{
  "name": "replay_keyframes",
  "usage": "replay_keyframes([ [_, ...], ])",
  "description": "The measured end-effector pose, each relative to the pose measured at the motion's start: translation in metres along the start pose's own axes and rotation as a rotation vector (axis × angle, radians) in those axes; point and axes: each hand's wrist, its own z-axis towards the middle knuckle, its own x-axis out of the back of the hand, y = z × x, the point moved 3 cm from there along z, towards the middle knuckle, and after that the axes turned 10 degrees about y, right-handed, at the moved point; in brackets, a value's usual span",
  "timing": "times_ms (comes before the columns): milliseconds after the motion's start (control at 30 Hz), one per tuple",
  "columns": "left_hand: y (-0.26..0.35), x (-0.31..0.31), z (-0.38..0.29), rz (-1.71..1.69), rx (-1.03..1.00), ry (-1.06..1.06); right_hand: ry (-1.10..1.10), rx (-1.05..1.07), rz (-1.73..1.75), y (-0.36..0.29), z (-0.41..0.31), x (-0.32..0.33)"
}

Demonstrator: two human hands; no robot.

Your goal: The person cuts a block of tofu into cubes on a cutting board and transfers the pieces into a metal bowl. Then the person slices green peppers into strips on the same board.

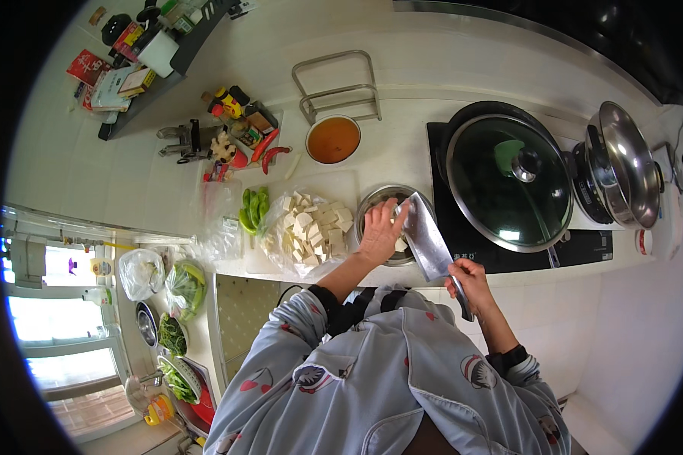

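Note:
My right hand (pixel 469 284) grips the dark handle of a cleaver (pixel 428 239), its broad metal blade slanting up over the right side of a metal bowl (pixel 365 203). Over that bowl, my left hand (pixel 380 230) reaches with its fingers apart, the fingertips at the blade's upper end. White pieces (pixel 400 244) show in the bowl between hand and blade; my hand hides much of the rest. Just left of the bowl, cut tofu cubes (pixel 313 227) are heaped on a clear plastic bag (pixel 273 239), which lies on a pale cutting board (pixel 341 182).
Right of the bowl, a glass-lidded wok (pixel 506 187) sits on a black cooktop (pixel 441 153), with a steel pan (pixel 626 170) beyond. A bowl of orange-brown liquid (pixel 334 140), green peppers (pixel 254 209), red chillies (pixel 274 156), ginger (pixel 223 147) and sauce bottles (pixel 245 131) stand behind and left.

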Motion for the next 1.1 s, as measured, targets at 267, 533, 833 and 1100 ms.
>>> replay_keyframes([
  [267,0.003,-0.016,-0.011,0.179,0.001,0.022,0.031,0.002,-0.010,-0.004,-0.007,-0.006],
  [533,0.005,-0.027,-0.027,0.182,0.046,-0.017,0.057,0.025,-0.046,0.000,-0.007,-0.004],
  [833,0.008,-0.019,-0.026,-0.018,0.012,0.129,0.133,0.207,-0.187,-0.010,-0.017,-0.009],
  [1100,0.004,-0.021,-0.028,-0.022,0.022,0.113,0.128,0.249,-0.168,-0.010,-0.019,-0.020],
])
